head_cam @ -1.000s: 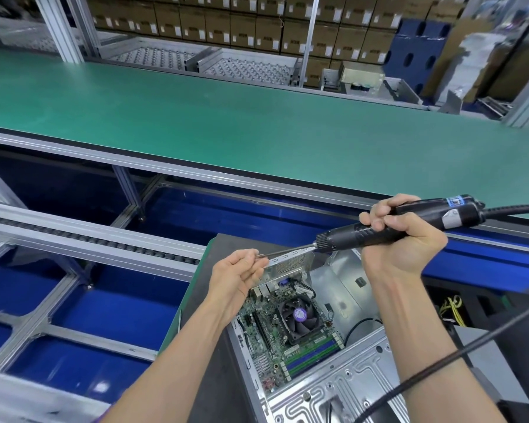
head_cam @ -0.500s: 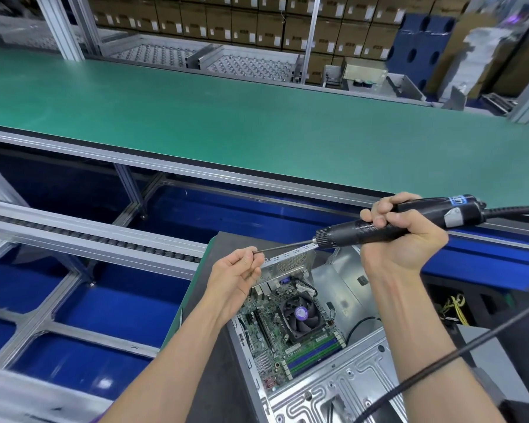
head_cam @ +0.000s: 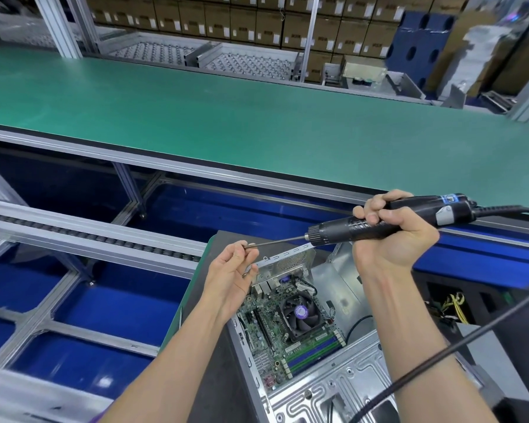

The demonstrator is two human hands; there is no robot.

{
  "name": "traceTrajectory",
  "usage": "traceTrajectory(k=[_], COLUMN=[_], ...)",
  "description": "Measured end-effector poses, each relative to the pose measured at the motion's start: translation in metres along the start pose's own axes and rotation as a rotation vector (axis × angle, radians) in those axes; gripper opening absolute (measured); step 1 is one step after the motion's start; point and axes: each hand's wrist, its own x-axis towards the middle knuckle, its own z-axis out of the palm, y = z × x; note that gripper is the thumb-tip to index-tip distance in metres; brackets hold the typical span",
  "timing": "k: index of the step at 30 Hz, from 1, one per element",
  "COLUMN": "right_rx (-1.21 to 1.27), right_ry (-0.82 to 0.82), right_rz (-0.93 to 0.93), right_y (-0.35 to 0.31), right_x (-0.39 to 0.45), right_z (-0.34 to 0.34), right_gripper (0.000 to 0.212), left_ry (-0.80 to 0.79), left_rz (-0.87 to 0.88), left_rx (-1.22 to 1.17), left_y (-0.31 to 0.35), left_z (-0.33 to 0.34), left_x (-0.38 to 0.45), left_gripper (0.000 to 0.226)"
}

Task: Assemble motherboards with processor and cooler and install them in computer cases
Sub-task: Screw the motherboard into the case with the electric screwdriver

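Observation:
An open metal computer case [head_cam: 333,395] lies below me with a green motherboard [head_cam: 266,328] inside, a black cooler fan [head_cam: 300,312] mounted on it. My right hand [head_cam: 394,239] grips a black electric screwdriver [head_cam: 364,228] held nearly level above the case, its cable trailing off to the right. The thin bit [head_cam: 275,242] points left to my left hand [head_cam: 235,270], whose fingertips pinch the bit's tip; whether a screw sits there is too small to tell.
A wide green conveyor belt [head_cam: 257,123] runs across beyond the case. A roller rail [head_cam: 83,236] and aluminium frame over blue panels lie to the left. Stacked cardboard boxes [head_cam: 226,19] line the back. Yellow cables [head_cam: 454,306] show at the right.
Both hands and the screwdriver hold nearly the same pose; the view has only drifted slightly.

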Motion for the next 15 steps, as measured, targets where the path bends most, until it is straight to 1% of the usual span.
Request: traceTrajectory(k=[3,9,15], right_rx=[0.007,0.016,-0.022], right_ry=[0.026,0.071,0.034], right_rz=[-0.006,-0.013,-0.044], right_y=[0.0011,0.0034,-0.0038], right_x=[-0.0002,-0.0016,-0.0036], right_z=[0.0005,0.003,0.0087], right_gripper=[0.026,0.021,0.02], left_ry=[-0.002,0.019,0.039], left_rz=[-0.001,0.014,0.022], left_rx=[-0.011,0.007,-0.003], left_y=[0.0004,-0.0024,-0.0014], left_z=[0.0002,0.0001,-0.0003], left_x=[-0.0011,0.0003,0.0], left_gripper=[0.02,0.014,0.025])
